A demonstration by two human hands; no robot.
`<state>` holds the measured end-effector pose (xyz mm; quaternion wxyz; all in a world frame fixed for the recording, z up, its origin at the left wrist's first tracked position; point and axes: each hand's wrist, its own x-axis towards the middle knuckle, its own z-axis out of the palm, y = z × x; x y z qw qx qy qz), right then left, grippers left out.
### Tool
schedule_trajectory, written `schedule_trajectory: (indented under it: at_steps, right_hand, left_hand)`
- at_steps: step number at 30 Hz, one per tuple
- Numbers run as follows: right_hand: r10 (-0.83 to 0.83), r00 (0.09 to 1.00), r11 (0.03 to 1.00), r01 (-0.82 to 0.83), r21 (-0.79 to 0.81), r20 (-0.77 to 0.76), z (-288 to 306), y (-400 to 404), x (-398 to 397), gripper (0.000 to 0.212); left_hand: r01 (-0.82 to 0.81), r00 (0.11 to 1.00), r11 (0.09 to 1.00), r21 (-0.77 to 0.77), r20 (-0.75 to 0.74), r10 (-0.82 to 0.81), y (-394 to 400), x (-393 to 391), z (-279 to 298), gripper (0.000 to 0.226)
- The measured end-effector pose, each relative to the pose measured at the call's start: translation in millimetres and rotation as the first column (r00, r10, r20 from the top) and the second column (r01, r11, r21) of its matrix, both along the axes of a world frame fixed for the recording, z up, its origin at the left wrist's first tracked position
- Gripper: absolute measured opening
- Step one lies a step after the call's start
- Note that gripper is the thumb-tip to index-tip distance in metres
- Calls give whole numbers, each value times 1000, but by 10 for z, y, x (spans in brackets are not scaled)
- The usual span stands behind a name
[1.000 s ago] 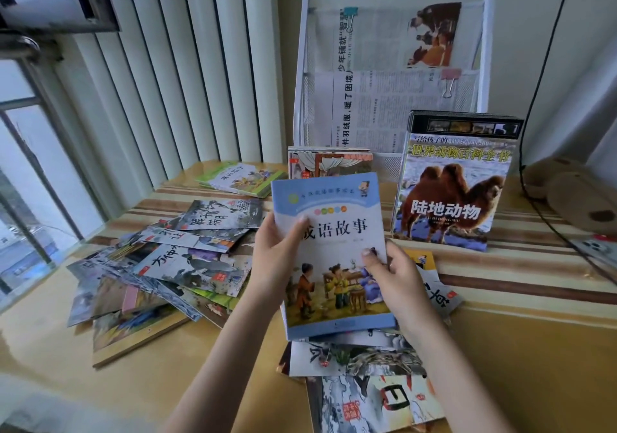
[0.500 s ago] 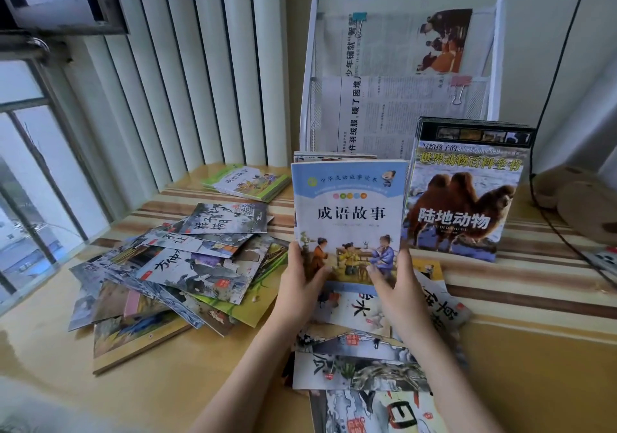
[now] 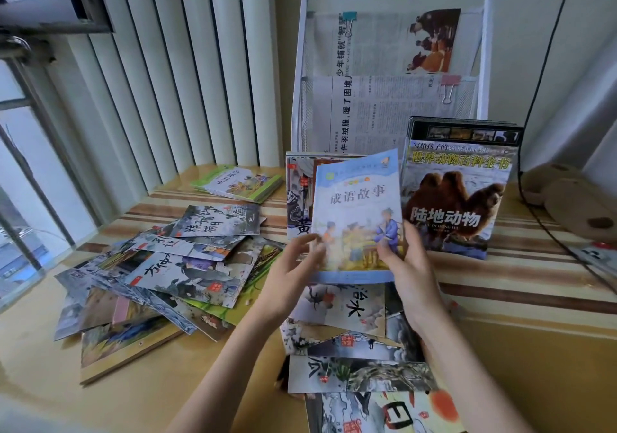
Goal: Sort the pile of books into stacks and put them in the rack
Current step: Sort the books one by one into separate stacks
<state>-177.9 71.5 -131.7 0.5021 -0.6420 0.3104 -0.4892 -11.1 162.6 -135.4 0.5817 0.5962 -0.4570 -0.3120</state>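
Right hand (image 3: 405, 265) grips blue storybook (image 3: 359, 212) — left hand (image 3: 293, 265) loose beside it

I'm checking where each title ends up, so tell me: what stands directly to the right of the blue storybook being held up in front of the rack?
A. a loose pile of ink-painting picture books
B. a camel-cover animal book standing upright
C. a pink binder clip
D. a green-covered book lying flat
B: the camel-cover animal book stands upright at the rack's foot, right beside the blue storybook gripped by the right hand.
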Motion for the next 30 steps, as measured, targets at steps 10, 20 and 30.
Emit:
schedule_trajectory:
  at_steps: [10,20,30]
  right_hand:
    - [280,867,938,-338,-73,-411,449,78,1264,63]
    - [-28,743,757,-421,-499,-669,271,-276,2745,68]
    - [-66,639,869,-341,-359,-767,-342,-1207,3472,65]
  left_hand:
    - [-603,735,795,-70,-437,519,99,1049,255,19]
    - [-713,594,701,-8,-537,598,-992,2489,317,36]
    - [-582,811,767,269,261,523,-1933,2804,-268,44]
